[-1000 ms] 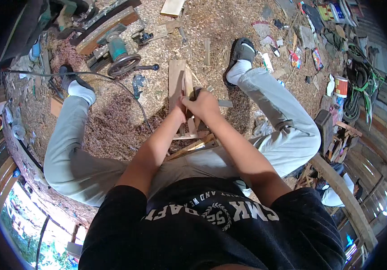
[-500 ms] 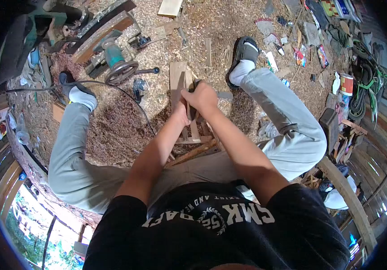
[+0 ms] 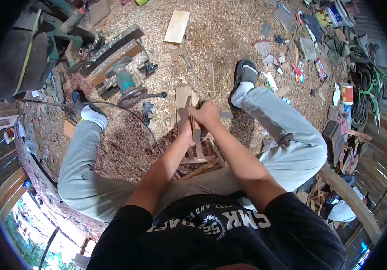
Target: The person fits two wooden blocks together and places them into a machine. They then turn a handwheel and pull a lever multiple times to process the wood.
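Between my knees, my right hand (image 3: 207, 115) is closed round a dark object whose kind is mostly hidden by the fingers. My left hand (image 3: 186, 133) sits just left of it, gripping a narrow wooden piece (image 3: 196, 130) that stands on edge. Under both hands lies a pale flat board (image 3: 183, 100), its far end showing beyond them. Closer to my body, a small wooden frame of slats (image 3: 199, 153) rests on the shavings. A flat grey strip (image 3: 225, 114) juts out to the right of my right hand.
Wood shavings (image 3: 126, 139) cover the ground. To the left stands a green machine with a handwheel (image 3: 133, 96), a cable (image 3: 139, 121) running nearby. Ahead lies a pale wood block (image 3: 177, 27). Litter, a red-and-white tub (image 3: 346, 93) and wood scraps (image 3: 353, 153) are on the right.
The view has tilted, so the surroundings sit lower and slightly to the right. Both hands stay together over the board, keeping their grips.
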Available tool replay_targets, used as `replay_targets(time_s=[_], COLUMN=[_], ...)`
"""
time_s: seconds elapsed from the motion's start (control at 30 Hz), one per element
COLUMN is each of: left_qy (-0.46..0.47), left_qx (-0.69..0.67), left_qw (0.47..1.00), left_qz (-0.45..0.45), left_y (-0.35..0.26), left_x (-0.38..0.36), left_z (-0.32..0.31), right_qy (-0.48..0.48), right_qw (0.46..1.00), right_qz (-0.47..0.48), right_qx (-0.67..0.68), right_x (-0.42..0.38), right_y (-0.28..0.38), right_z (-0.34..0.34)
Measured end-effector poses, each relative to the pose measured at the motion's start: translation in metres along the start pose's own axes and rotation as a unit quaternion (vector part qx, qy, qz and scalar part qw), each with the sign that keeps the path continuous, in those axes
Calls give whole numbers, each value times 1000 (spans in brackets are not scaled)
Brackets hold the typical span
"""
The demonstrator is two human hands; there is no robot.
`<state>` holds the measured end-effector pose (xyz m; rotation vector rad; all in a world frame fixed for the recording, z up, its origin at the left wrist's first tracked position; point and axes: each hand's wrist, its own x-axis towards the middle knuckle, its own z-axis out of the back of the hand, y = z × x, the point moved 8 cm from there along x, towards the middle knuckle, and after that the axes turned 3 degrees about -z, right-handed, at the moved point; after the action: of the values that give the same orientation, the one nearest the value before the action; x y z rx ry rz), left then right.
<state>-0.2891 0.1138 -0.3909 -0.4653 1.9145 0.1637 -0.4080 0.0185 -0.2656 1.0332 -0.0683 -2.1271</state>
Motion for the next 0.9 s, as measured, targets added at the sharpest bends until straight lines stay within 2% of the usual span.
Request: replay_targets(time_s=[0.07, 0.1, 0.13, 0.17, 0.27, 0.3, 0.33, 0.4, 0.47, 0.53, 0.57, 0.6, 0.63, 0.67, 0.7, 0.73, 0.8, 0.83, 0.87, 0.9], left_qy=[-20, -17, -14, 53, 70, 64, 74, 31, 49, 64, 101, 188, 201, 212, 302, 346, 289, 281, 286, 280], left_qx=[13, 18, 23, 39, 51, 53, 99, 146, 114, 145, 150, 150, 154, 157, 183, 134, 97, 124, 157, 147], left_qw=[1000, 999, 999, 997, 995, 997, 990, 985, 987, 981, 976, 960, 951, 943, 908, 899, 919, 895, 883, 877], left_qz=[19, 32, 45, 32, 43, 3, -74, -85, -103, -114, -123, -145, -175, -205, -224, -234, -251, -323, -339, -360], left_y=[-5, -9, -11, -9, -26, -30, -37, -44, -55, -70, -75, -82, -92, -101, -111, -119, -137, -149, -159, -167], left_x=[-32, -42, -43, -21, -39, -34, -25, -64, -98, -138, -146, -150, -171, -193, -203, -211, -235, -264, -269, -286], left_z=[-10, -12, -10, -3, -15, -15, -14, -26, -54, -80, -87, -95, -104, -111, -113, -122, -118, -127, -120, -123], right_qy=[-30, 37, 31, 18, -18, -62, -105, -73, -76, -103, -125, -145, -89, -88, -22, 45, 82, 78, 74, 71], right_qw=[998, 999, 999, 999, 997, 991, 981, 993, 992, 982, 975, 967, 964, 963, 952, 932, 912, 913, 911, 920], right_qz=[53, 23, 25, 29, 60, 77, 95, 58, 38, 36, 46, 58, 79, 90, 47, 6, 0, 38, 77, 74], right_qx=[9, 11, 14, 26, 52, 93, 135, 67, 93, 153, 178, 201, 237, 237, 300, 359, 401, 400, 398, 379], right_x=[-19, -34, -44, -54, -50, -36, -23, 14, 36, 40, 66, 92, 99, 91, 80, 77, 62, 47, 32, 2], right_y=[2, 6, 11, 16, 25, 29, 37, 39, 46, 48, 37, 24, 23, 27, 23, 20, 31, 44, 58, 75], right_z=[-4, -4, 2, 7, 15, 20, 28, 49, 84, 129, 135, 136, 136, 145, 139, 129, 118, 120, 122, 133])
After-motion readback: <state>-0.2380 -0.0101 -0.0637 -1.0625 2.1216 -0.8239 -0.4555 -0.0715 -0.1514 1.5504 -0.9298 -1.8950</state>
